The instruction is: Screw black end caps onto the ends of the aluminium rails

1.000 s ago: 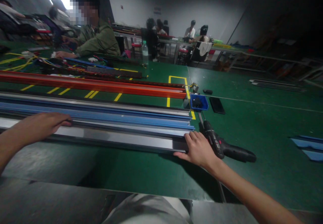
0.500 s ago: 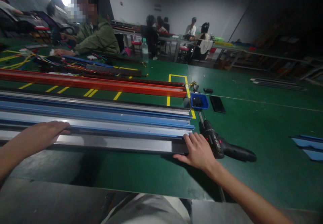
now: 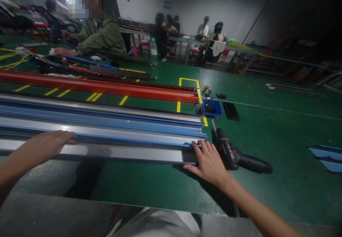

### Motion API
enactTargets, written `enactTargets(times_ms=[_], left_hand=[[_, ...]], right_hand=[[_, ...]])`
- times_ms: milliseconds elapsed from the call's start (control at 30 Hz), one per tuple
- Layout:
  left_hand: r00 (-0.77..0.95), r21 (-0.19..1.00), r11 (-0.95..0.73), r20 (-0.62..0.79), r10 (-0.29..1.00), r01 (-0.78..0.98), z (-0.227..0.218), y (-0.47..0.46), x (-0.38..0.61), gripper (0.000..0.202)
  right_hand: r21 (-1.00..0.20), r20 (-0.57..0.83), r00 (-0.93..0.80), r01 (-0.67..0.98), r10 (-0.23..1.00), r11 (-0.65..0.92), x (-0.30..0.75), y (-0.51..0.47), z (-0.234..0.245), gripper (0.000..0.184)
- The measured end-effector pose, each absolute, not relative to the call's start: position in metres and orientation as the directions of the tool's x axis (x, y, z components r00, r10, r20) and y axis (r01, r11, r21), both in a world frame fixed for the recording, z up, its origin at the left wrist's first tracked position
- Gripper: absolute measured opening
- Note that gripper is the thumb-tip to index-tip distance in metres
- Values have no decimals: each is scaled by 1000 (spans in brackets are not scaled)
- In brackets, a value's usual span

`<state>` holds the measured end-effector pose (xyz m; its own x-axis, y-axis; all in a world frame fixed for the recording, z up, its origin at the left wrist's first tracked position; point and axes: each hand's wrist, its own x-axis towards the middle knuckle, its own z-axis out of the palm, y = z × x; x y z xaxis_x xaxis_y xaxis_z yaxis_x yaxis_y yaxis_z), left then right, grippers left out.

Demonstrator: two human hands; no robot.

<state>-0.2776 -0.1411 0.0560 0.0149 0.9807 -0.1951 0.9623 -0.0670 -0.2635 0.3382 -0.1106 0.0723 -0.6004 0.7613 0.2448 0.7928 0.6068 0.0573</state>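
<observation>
A long silver metal profile [image 3: 144,154] with dark edges lies nearest me on the green table. My left hand [image 3: 48,144] is closed over it at the left, fingertips at its far edge. At its right end, my right hand [image 3: 211,162] grips it, with fingers across the top and the thumb on the near side. Directly behind it lie blue-and-silver profiles [image 3: 155,124], side by side and roughly parallel. A black cordless drill [image 3: 227,149] rests on its side just right of my right hand. The left end of the profile runs out of view.
Beyond the blue profiles lies an orange profile [image 3: 133,89]. A small blue bin [image 3: 212,114] with dark parts and a black flat device [image 3: 231,111] stand right of it. Blue pieces [image 3: 327,158] lie far right. Across the table sits a person in a green jacket [image 3: 107,37], near wires and a bottle [image 3: 153,50].
The view has shifted very slightly. Both hands stay on the silver profile in nearly the same places, and the left end of the profile appears marginally lower.
</observation>
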Motion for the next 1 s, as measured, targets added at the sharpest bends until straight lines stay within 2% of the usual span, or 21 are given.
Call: enactTargets(times_ms=[100, 233, 333, 400, 467, 533, 600, 667, 733, 1000], left_hand=[[11, -205, -58, -222, 975, 977, 61, -135, -274, 55], [-58, -72, 37, -313, 948, 997, 79, -125, -269, 62], [-113, -62, 98, -363, 925, 993, 102, -116, -262, 65], [-86, -20, 85, -359, 929, 996, 118, -106, -255, 68], [-17, 37, 32, -333, 943, 999, 128, -89, -244, 67], [114, 42, -108, -213, 970, 993, 130, -63, -229, 65], [185, -19, -187, -85, 979, 982, 122, -31, -214, 66], [256, -99, -258, -31, 966, 961, 107, 3, -204, 62], [264, -120, -266, -34, 964, 956, 90, 32, -202, 57], [277, -99, -292, -136, 951, 951, 54, 76, -234, 56]], right_hand=[[-27, 206, -604, 783, 770, 622, 338, -106, 74, 87], [-183, 107, -647, 734, 755, 655, 344, -100, 79, 88], [-281, 56, -680, 692, 731, 666, 352, -93, 87, 76], [-318, 52, -674, 688, 737, 653, 354, -84, 92, 66], [-308, 79, -659, 698, 748, 647, 354, -69, 95, 59], [-259, 131, -636, 719, 760, 645, 349, -48, 96, 53], [-215, 177, -619, 734, 765, 644, 342, -22, 96, 46], [-159, 201, -613, 749, 764, 643, 335, 4, 92, 48], [-115, 184, -581, 788, 793, 605, 330, 29, 87, 51], [-87, 77, -572, 812, 817, 577, 330, 80, 58, 59]])
